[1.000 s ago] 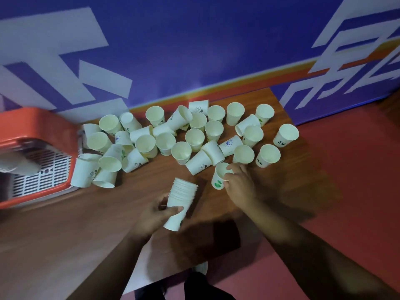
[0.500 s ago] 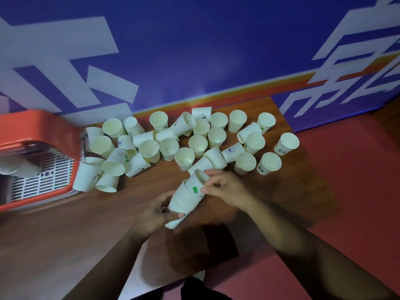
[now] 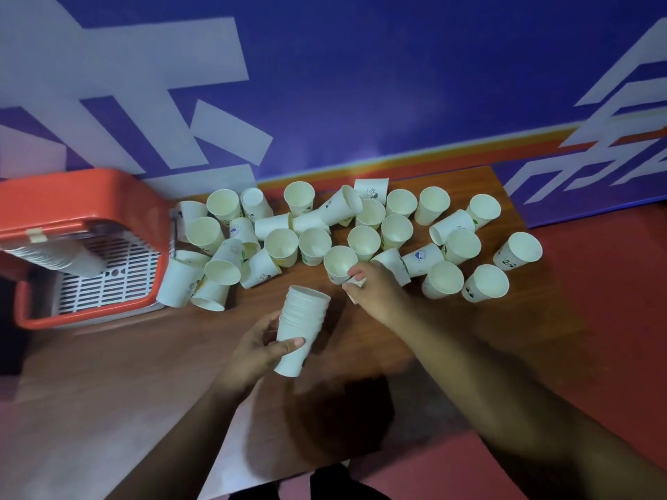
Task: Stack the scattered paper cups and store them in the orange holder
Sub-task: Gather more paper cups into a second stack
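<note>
My left hand [image 3: 258, 350] grips a stack of nested white paper cups [image 3: 301, 328], held tilted above the wooden table [image 3: 126, 373]. My right hand [image 3: 375, 292] has its fingers closed around a lying paper cup [image 3: 357, 283], mostly hidden beneath it, next to an upright cup [image 3: 339, 263]. Many loose paper cups [image 3: 364, 241], some upright and some on their sides, are scattered across the back of the table. The orange holder [image 3: 72, 207] stands at the left with a lying stack of cups [image 3: 57, 256] inside it.
A blue wall with white shapes [image 3: 325, 84] runs right behind the table. The table's right edge [image 3: 519, 211] borders a red floor [image 3: 613, 301]. Tipped cups [image 3: 180, 281] lean against the holder's right side.
My right hand slid a green-marked cup onto the stack, then went back to the scattered cups and closed on another. The stack in my left hand sits more upright.
</note>
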The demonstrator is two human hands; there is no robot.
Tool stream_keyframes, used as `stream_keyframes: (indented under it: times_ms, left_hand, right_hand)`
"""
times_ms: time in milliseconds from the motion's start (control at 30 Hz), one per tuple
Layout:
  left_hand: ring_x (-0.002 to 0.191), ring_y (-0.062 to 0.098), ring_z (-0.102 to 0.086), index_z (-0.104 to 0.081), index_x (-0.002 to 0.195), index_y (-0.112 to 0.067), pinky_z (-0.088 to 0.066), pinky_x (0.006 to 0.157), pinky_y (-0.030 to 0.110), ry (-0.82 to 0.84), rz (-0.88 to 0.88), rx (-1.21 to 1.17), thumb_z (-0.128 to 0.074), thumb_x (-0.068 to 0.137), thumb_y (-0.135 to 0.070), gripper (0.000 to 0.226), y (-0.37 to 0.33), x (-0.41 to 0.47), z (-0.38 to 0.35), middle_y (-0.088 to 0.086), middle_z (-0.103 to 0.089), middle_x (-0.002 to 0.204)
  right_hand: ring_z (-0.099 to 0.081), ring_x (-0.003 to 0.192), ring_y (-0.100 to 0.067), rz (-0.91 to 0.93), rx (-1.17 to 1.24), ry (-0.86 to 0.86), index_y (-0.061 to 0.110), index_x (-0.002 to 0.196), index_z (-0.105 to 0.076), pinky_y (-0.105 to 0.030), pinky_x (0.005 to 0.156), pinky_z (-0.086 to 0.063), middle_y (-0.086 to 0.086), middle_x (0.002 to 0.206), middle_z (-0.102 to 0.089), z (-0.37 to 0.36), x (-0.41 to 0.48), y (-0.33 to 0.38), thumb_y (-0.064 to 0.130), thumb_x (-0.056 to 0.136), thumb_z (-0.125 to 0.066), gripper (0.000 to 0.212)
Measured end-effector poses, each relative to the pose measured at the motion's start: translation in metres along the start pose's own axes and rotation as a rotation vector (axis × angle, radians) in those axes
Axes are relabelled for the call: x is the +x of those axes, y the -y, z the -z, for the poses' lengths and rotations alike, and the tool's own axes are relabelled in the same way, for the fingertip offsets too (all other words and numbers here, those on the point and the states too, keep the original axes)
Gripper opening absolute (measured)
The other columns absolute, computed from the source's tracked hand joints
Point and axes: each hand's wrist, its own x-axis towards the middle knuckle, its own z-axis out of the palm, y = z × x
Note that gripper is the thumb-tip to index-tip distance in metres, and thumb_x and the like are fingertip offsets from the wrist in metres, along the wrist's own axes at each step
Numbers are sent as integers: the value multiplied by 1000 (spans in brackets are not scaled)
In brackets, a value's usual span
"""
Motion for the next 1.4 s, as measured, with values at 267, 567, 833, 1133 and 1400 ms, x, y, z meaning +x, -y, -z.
stream_keyframes:
  times_ms: [267,567,833,1133,1400]
  left_hand:
    - [114,31,-71,-63,132,-12,-60,84,35,-42,45,-76,-94,60,-44,85,11,-8,34,11,-73,124]
    - [113,22,-71,-66,129,-20,-58,96,43,-27,78,-32,-88,64,-44,73,10,-10,65,3,-74,123]
    - [112,14,-69,-65,126,-25,-58,84,26,-12,70,105,-89,75,-35,57,8,-4,88,-2,-74,121]
    - [116,13,-67,-65,127,-36,-53,104,43,32,-12,176,-90,63,-42,69,-6,2,114,-5,-73,122]
    - [116,19,-67,-65,125,-41,-56,101,47,0,-6,103,-90,62,-45,68,-9,9,121,-2,-73,121]
  right_hand:
    - [-55,106,-32,264,-792,13,0,110,-67,-38,77,-50,-15,119,-50,-35,37,10,1,89,-57,23]
    - [-57,102,-28,309,-775,42,7,104,-68,-39,80,-52,-9,114,-53,-51,44,4,14,94,-56,18]
    - [-50,114,-4,98,209,-92,13,78,-73,-21,95,-37,7,120,-55,-40,23,65,18,81,-76,6]
    - [-64,107,-5,-74,542,244,24,84,-74,-31,101,-49,11,112,-71,-56,11,98,22,82,-77,4]
    - [-58,101,-3,-132,348,108,21,125,-57,-24,83,-46,10,116,-61,-73,37,102,43,83,-74,50]
